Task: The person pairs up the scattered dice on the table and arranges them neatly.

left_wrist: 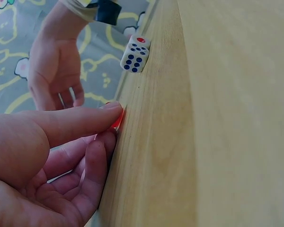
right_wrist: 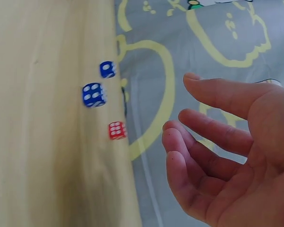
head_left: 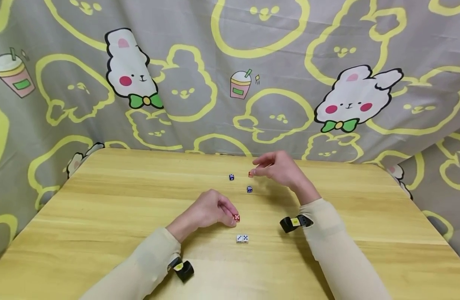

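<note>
My left hand pinches a red die between thumb and fingers, low at the tabletop; in the left wrist view only a red sliver of it shows past the thumb. Toward the back, my right hand hovers with thumb and fingers apart and nothing between them. Just beyond its fingertips stands another red die, six pips facing the right wrist camera. Two blue dice stand near that one: one blue die in front of it and another blue die to its left.
Two white dice sit side by side on the wooden table, nearer the front than my left hand. A grey curtain with yellow outlines hangs along the table's back edge. Black wrist cameras are strapped to both sleeves.
</note>
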A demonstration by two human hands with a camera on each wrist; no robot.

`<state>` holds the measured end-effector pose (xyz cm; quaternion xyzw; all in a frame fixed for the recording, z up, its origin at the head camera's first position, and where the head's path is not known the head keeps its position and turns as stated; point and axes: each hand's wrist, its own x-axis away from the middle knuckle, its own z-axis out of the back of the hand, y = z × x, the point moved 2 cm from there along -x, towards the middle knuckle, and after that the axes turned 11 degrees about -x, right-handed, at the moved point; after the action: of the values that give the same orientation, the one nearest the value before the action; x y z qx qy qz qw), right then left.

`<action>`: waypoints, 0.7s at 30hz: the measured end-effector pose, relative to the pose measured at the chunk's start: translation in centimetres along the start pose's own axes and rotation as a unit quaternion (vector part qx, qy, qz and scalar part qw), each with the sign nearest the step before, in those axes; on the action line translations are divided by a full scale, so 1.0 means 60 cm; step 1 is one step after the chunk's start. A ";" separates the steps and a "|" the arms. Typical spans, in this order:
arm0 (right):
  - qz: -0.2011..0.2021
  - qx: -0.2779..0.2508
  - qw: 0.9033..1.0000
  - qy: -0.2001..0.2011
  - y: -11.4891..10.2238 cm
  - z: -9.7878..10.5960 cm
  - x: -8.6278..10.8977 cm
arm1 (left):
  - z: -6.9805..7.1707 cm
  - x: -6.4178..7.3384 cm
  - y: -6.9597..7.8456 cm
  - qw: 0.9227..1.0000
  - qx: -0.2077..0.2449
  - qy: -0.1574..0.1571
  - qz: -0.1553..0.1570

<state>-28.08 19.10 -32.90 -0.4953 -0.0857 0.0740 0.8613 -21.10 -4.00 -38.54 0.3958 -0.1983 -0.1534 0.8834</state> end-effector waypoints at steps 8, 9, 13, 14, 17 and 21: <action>0.006 0.020 1.000 0.012 0.014 -0.003 -0.013 | 0.001 -0.008 0.003 1.000 0.004 0.002 -0.007; 0.004 0.019 1.000 0.012 0.016 -0.004 -0.014 | 0.000 -0.008 0.003 1.000 0.004 0.002 -0.008; -0.008 0.011 1.000 0.017 0.021 -0.008 -0.016 | 0.000 -0.006 0.002 1.000 0.004 0.000 -0.008; -0.011 0.009 1.000 0.018 0.022 -0.009 -0.017 | 0.000 -0.005 0.002 1.000 0.005 0.000 -0.007; -0.018 0.000 1.000 0.017 0.027 -0.013 -0.019 | 0.001 -0.004 0.002 1.000 0.007 0.000 -0.004; -0.022 -0.009 1.000 0.014 0.033 -0.019 -0.022 | 0.001 -0.001 0.000 1.000 0.009 0.000 -0.001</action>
<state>-29.17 18.83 -35.27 -0.5021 -0.0850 0.0471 0.8593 -21.17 -4.03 -38.50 0.4038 -0.1998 -0.1525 0.8797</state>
